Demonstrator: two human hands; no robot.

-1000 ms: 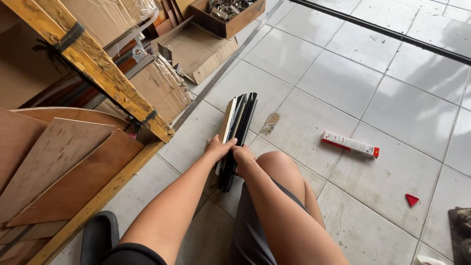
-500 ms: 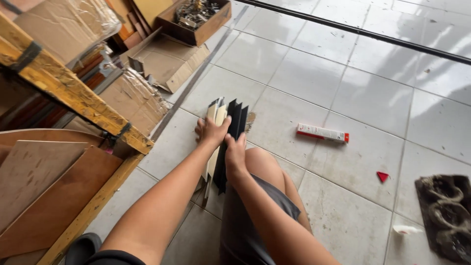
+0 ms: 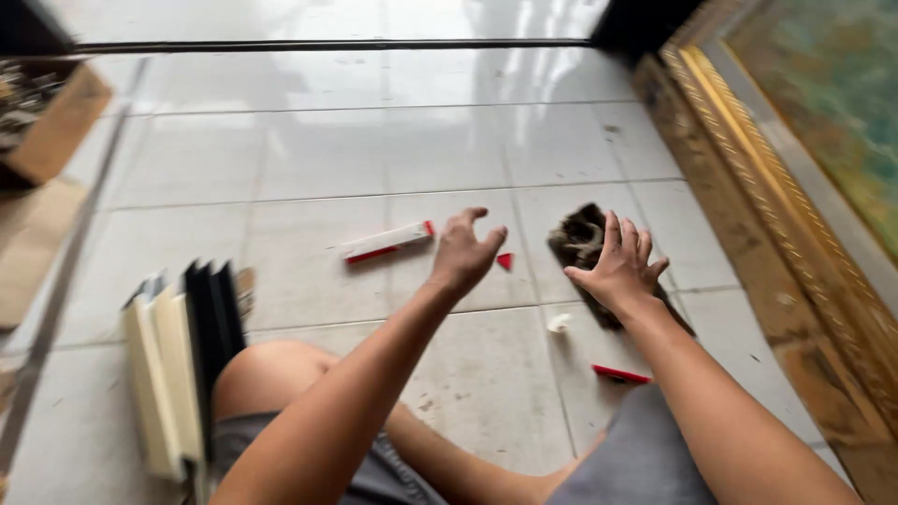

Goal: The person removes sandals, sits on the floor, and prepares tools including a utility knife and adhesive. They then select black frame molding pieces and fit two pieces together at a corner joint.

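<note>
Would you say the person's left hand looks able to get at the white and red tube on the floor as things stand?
Probably yes. The left hand hovers open just right of the tube, with only bare tile between them and nothing lying across the way.

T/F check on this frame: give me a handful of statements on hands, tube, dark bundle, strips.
1. The right hand reaches over a dark crumpled bundle on the floor tiles. True.
2. The left hand grips the white and red tube. False: it hangs open just right of the tube, holding nothing.
3. A stack of cream and black strips lies beside the person's knee. True.
4. The small red triangular piece sits on top of the strips. False: it lies on the tiles between the two hands.
5. A gilded picture frame runs along the right side. True.
</note>
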